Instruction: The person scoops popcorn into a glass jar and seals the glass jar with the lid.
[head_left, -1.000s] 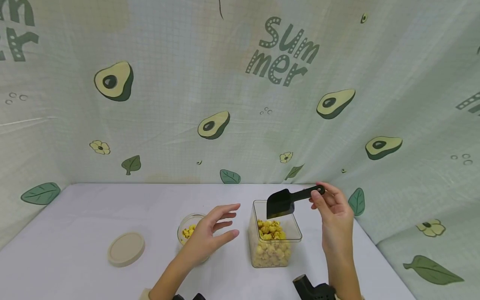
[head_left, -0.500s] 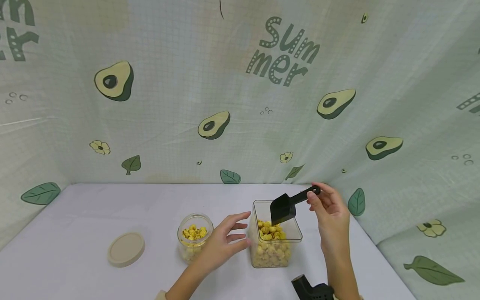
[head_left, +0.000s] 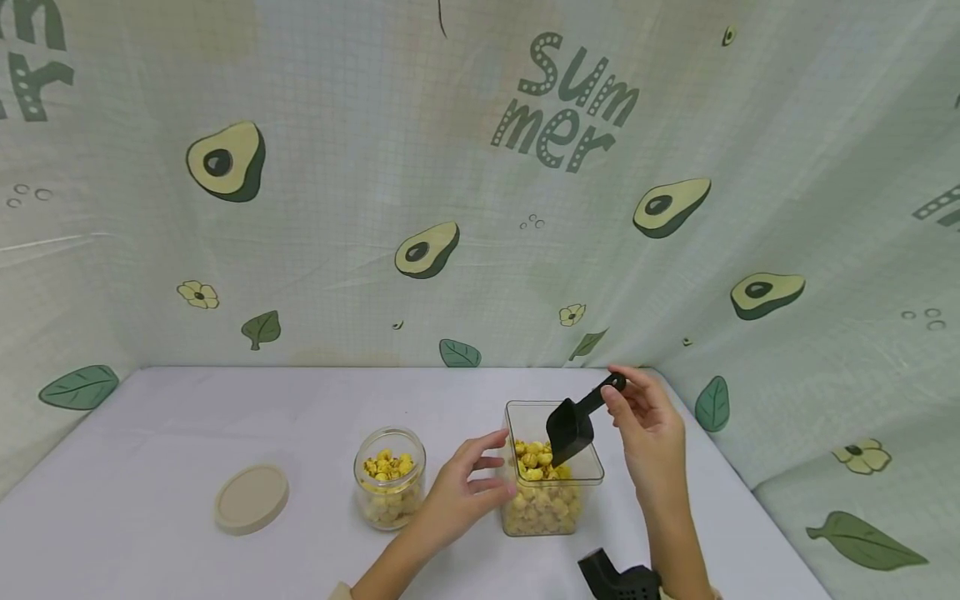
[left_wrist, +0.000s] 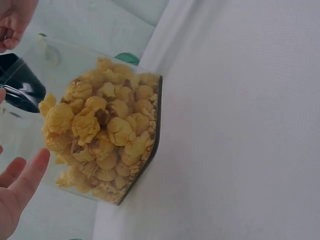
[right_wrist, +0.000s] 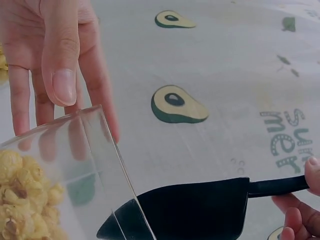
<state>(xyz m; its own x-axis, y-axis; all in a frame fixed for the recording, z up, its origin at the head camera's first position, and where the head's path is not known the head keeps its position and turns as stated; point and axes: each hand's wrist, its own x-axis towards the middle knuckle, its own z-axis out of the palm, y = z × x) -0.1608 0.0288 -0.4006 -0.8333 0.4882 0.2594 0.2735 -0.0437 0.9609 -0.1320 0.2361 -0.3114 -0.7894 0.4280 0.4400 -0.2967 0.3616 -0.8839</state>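
My right hand [head_left: 651, 429] pinches the handle of a black scoop [head_left: 572, 429] between thumb and fingers. The scoop's blade tilts down inside the mouth of a clear square container [head_left: 512, 504], its tip close to the yellow popcorn [left_wrist: 100, 130] that partly fills it. At the container's left side, my left hand [head_left: 468, 487] has its fingers spread and extended, thumb near the front wall. Whether those fingers touch the wall I cannot tell. In the right wrist view, the scoop [right_wrist: 195, 212] shows partly through the clear wall.
Left of the container stands a round clear jar [head_left: 390, 500] with popcorn in it, uncovered. A beige round lid [head_left: 251, 500] lies flat farther left on the white table [head_left: 187, 433]. Behind hangs a cloth [head_left: 322, 167] printed with avocados.
My left hand has moved right, away from the jar to the square container's side. My right hand has shifted left, and the scoop has tipped steeper and lower into the container.
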